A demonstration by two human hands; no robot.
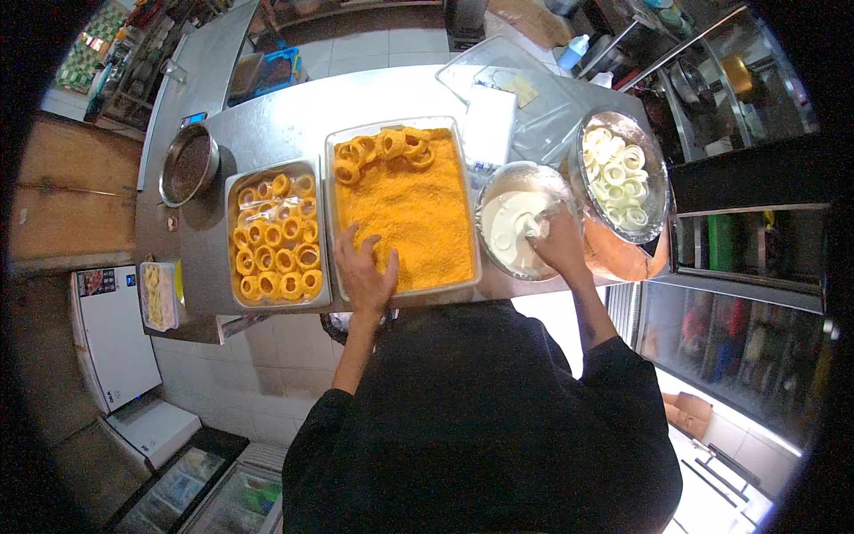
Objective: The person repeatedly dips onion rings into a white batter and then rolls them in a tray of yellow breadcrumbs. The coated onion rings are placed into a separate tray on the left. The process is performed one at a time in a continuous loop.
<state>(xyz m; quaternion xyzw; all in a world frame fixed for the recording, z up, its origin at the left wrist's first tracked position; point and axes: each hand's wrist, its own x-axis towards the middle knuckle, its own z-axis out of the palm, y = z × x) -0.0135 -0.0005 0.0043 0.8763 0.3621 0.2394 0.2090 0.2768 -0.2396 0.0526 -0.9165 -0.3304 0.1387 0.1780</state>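
My right hand [560, 240] dips its fingertips into the white batter [510, 223] in a metal bowl [489, 257]; whether it grips something there is hidden. Over the near left part of a tray [477, 263] of orange breadcrumbs [413, 207] is my left hand [367, 267], fingers spread, touching the crumbs or just above them. Several crumb-coated onion rings [390, 143] lie along that tray's far edge. A smaller metal tray [325, 233] to the left holds rows of coated rings [272, 235], partly with clear plastic between. Uncoated onion rings [614, 174] fill the metal bowl [657, 220] at the right.
All this stands on a steel table [287, 137]. A round metal pan [215, 160] and a plastic container of pale food [157, 294] are at the left. Behind the batter bowl lie a white package [490, 127] and a clear plastic lid [460, 63]. Shelving [714, 73] stands at the right.
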